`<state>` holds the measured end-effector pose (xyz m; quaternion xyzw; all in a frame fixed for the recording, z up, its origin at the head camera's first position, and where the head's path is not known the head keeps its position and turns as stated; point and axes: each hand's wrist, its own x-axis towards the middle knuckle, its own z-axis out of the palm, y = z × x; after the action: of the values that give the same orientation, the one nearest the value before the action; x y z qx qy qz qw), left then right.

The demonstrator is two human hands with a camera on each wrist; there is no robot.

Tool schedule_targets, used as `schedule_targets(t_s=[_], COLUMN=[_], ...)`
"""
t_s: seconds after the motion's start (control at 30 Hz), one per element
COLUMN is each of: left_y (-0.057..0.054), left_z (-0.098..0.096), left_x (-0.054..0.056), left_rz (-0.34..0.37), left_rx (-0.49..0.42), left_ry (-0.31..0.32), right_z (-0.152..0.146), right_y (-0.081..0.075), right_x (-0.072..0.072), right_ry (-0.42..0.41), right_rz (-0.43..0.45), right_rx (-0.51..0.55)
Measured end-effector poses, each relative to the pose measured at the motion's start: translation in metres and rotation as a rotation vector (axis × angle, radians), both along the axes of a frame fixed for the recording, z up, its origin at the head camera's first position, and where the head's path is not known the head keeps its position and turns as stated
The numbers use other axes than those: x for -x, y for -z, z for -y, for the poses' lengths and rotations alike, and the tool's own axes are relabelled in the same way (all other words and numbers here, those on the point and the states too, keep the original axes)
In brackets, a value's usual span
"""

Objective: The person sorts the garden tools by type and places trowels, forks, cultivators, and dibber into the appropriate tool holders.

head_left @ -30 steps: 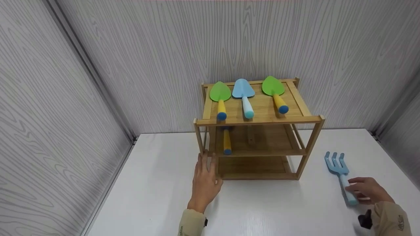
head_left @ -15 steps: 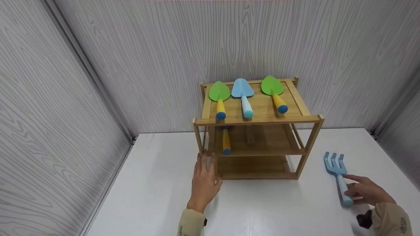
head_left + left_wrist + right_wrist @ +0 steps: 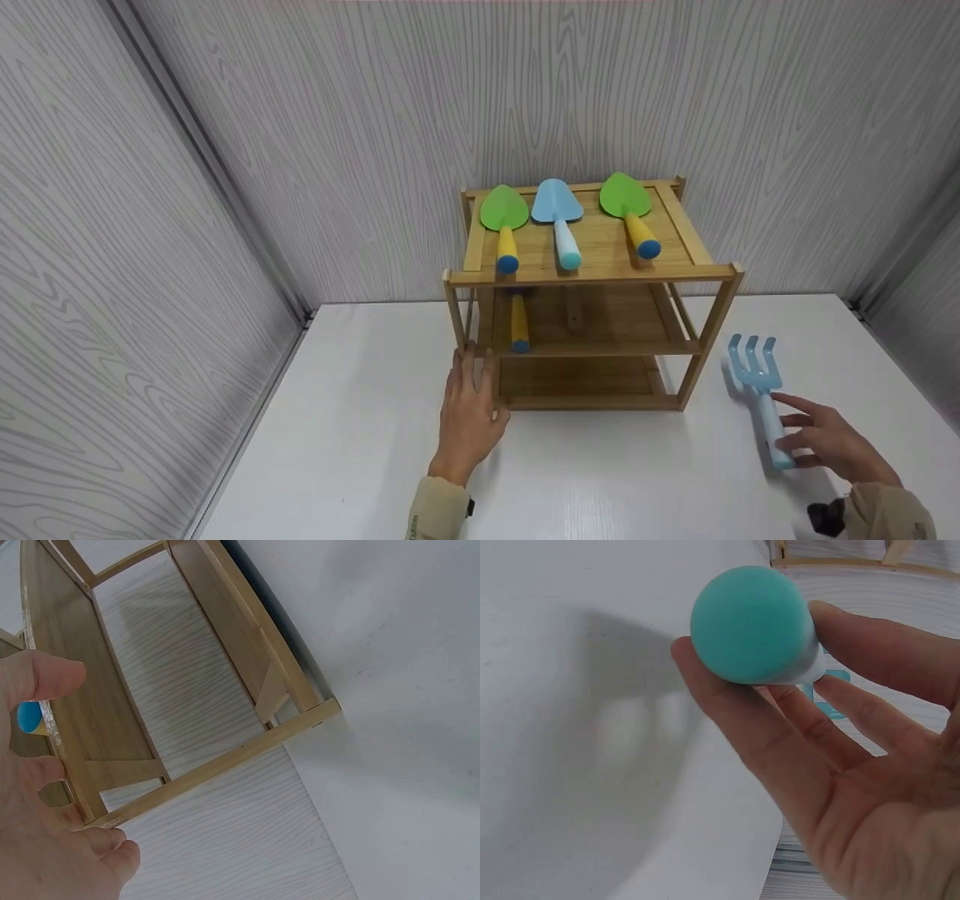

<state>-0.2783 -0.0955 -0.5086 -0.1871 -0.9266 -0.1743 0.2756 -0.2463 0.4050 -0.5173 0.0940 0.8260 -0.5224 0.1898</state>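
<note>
My right hand (image 3: pixel 832 442) pinches the handle of a light blue three-pronged toy garden rake (image 3: pixel 771 420), prongs pointing away from me. In the right wrist view the turquoise handle end (image 3: pixel 750 624) sits between thumb and fingers, with a shadow on the white surface beside it. My left hand (image 3: pixel 469 427) touches the front left post of a three-level wooden rack (image 3: pixel 585 277), fingers stretched out at middle-shelf height. The left wrist view shows the thumb by a shelf edge (image 3: pixel 46 720) and fingertips at the post.
On the rack's top lie a green trowel (image 3: pixel 504 208), a blue trowel (image 3: pixel 556 204) and another green trowel (image 3: pixel 625 196). A yellow handle (image 3: pixel 519 322) with a blue end pokes out on the middle shelf. Grey wood-grain walls (image 3: pixel 375 150) enclose the white table (image 3: pixel 360 420).
My right hand takes hold of the rake's handle and the rake shifts left and slightly away from me, its shadow now further off. The left hand stays at the rack.
</note>
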Motion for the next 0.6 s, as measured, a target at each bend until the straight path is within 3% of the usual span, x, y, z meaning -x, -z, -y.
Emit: schedule_targets(t_s=[0.6], left_y=[-0.002], left_z=[0.002], left_x=[-0.001], left_rz=[0.023], left_rx=[0.017], left_ry=[-0.012], right_z=[0.021], right_y=[-0.007], right_x=[-0.020], right_ry=[0.022], right_rz=[-0.102], right_rx=[-0.039])
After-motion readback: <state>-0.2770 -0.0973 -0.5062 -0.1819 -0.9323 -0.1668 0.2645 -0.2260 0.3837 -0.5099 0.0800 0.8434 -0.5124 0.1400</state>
